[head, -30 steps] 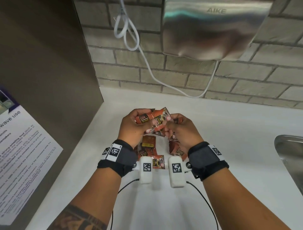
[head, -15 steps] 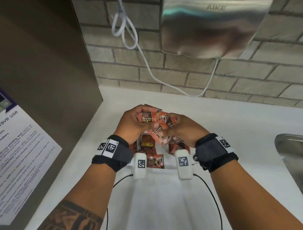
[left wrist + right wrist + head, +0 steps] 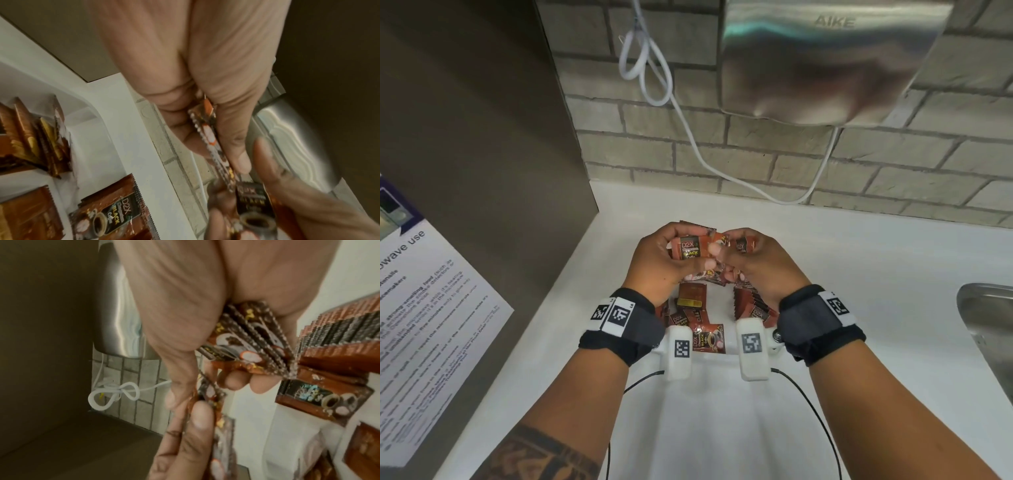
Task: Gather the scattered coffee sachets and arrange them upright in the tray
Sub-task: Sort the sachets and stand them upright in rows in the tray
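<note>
White surface (image 3: 859, 274) below a brick wall (image 3: 756, 154) and a steel hand dryer (image 3: 825, 61), with the tray (image 3: 123, 138) set towards the near edge. Directly above the tray, left hand (image 3: 657, 263) and right hand (image 3: 763, 263) pressed together, fingertips touching, both clamped on one bundle of coffee sachets (image 3: 690, 250). Compared with a second ago: drawn closer to each other, and the one sachet that lay slanted across the gap now pulled in flatter against the stack, a printed face turned up at the left thumb. Seen from the right wrist, several sachets fanned edge-on inside the right palm, so not yet fully squared. Inside the tray, on its right side, a row of sachets already standing (image 3: 751, 305); on its left side, a few lying flat and overlapping (image 3: 690, 298). Likely meaning: bundle being evened up in the air before going down beside the standing row. Flat ones in the tray left to pick up and stand; task judged about midway.
</note>
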A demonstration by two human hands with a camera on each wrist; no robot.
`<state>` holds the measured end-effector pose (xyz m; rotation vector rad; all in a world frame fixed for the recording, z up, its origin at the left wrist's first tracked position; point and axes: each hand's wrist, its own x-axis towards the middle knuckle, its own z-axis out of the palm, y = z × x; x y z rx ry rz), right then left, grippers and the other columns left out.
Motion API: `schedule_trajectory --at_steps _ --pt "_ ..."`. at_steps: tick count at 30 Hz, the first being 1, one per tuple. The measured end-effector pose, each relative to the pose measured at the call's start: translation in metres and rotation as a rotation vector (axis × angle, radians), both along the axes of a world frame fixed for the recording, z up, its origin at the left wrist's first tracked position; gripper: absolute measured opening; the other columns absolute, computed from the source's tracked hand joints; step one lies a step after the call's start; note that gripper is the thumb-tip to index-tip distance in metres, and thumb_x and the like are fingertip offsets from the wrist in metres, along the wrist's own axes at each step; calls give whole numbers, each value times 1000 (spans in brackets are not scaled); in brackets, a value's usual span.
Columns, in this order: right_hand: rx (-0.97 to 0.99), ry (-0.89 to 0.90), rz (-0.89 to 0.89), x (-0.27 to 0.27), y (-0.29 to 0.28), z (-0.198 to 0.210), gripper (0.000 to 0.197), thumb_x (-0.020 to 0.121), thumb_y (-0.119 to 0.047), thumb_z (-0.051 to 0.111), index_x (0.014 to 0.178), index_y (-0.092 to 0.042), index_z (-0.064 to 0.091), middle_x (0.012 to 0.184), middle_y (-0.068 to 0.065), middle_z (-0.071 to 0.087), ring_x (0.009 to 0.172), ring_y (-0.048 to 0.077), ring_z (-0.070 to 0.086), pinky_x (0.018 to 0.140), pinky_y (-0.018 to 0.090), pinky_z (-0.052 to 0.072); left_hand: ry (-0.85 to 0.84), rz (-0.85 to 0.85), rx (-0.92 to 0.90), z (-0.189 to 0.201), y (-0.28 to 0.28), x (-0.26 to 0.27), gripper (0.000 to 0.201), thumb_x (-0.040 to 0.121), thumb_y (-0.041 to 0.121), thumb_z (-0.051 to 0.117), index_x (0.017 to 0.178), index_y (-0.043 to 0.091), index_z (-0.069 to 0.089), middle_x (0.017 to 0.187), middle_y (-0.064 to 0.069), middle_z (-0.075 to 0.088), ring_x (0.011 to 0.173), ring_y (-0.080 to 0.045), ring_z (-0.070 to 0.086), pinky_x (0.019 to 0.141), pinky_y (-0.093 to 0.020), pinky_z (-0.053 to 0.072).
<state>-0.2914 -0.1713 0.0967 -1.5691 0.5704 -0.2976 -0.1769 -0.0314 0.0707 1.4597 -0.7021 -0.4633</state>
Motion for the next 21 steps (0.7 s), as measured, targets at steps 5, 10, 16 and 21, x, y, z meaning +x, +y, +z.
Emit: schedule_trajectory --at_steps 5,10,16,21 --pt "89 -48 -21 7 7 -2 38 72 -8 88 102 -8 64 91 6 75 78 16 72 61 23 55 -48 -13 41 1 -6 -10 59 54 7 97 105 17 69 103 0 75 94 -22 73 83 -40 61" --pt "106 -80 -9 1 5 0 24 83 -5 78 105 -8 70 91 7 78 84 20 74 72 26 59 -83 -2 90 5 -3 -8 31 82 30 81 110 28 68 111 7 72 100 -14 71 85 -44 60" --pt "363 -158 -52 -6 -9 -5 29 98 2 51 126 -5 60 108 25 72 103 38 70 91 49 56 20 32 80 2 6 4 34 96 -4 57 115 24 66 116 -6 72 83 -25 75 80 -42 61" --pt "-21 -131 -120 -3 -9 0 32 91 -17 73 120 -9 65 83 16 65 69 17 66 69 24 55 -28 -76 72 1 10 5 45 88 -8 65 116 26 66 113 0 70 90 -26 71 68 -34 57"
